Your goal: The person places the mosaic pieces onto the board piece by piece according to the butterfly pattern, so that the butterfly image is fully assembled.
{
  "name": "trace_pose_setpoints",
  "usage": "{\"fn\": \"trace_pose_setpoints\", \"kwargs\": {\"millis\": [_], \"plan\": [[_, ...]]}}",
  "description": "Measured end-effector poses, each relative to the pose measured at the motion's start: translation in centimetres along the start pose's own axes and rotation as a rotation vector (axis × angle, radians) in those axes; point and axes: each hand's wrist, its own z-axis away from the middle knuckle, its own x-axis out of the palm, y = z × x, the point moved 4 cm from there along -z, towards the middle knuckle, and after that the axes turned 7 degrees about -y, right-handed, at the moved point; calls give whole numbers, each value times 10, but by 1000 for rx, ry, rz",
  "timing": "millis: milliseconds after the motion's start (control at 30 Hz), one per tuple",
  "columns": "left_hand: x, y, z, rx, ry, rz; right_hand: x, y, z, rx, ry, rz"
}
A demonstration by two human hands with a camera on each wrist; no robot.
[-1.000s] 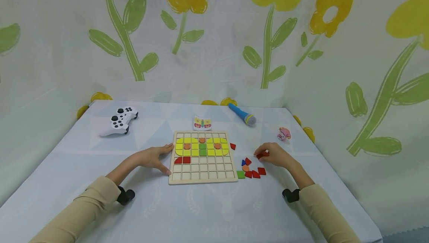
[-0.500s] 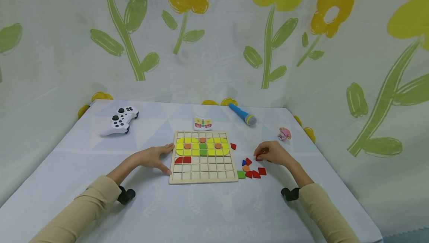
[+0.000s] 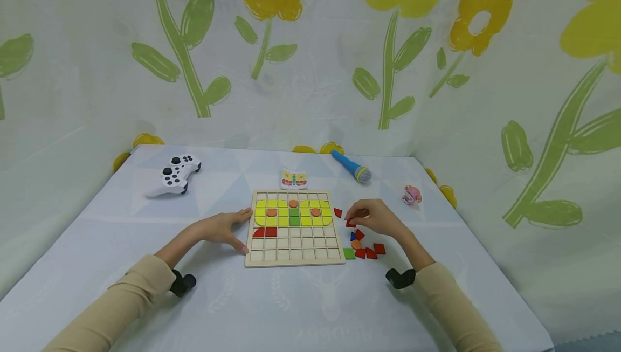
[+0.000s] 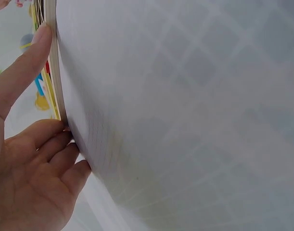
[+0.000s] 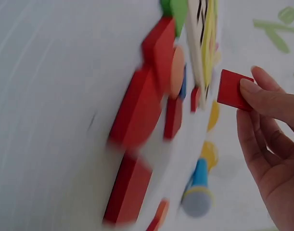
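Note:
A wooden grid board [image 3: 296, 257] lies on the table with yellow, green, orange and red tiles set in its cells. My left hand [image 3: 219, 229] rests at the board's left edge, thumb and fingers spread. In the left wrist view, the fingertips [image 4: 82, 166] touch that edge. Just right of the board, my right hand [image 3: 375, 216] pinches a red square tile [image 5: 232, 89] between thumb and fingers, held above the table. Loose red tiles [image 3: 371, 253], an orange round tile [image 3: 356, 244], a blue triangle [image 3: 352, 236] and a green square tile [image 3: 349, 253] lie below that hand.
Behind the board stands a small picture card [image 3: 293, 180] with a butterfly pattern. A blue microphone [image 3: 350, 165] and a pink figurine [image 3: 412, 195] are at the back right. A white game controller [image 3: 177, 174] sits at the back left.
My right hand has moved left toward the board, carrying the red square tile away from the loose pieces' right side. The left hand stays at the board's edge.

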Motion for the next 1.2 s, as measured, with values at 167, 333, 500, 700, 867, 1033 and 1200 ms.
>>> {"fn": "trace_pose_setpoints", "kwargs": {"millis": [167, 333, 500, 700, 867, 1033, 1200], "plan": [[1, 0, -1, -4, -1, -3, 15, -25, -18, -52, -8, -22], [1, -1, -1, 2, 4, -4, 32, -45, -37, -77, -39, -60], [2, -2, -2, 13, 9, -4, 47, -61, -55, -93, -60, -73], [1, -1, 0, 15, 7, 1, 64, -77, -74, -99, -80, -48], [1, -1, 0, 19, 7, -4, 77, -83, -86, -59, -102, -49], [1, -2, 0, 24, 7, -12, 87, -86, -95, -52, -118, -36], [0, -1, 0, 29, 5, -3, 94, -85, -101, -5, -132, -4]]}}
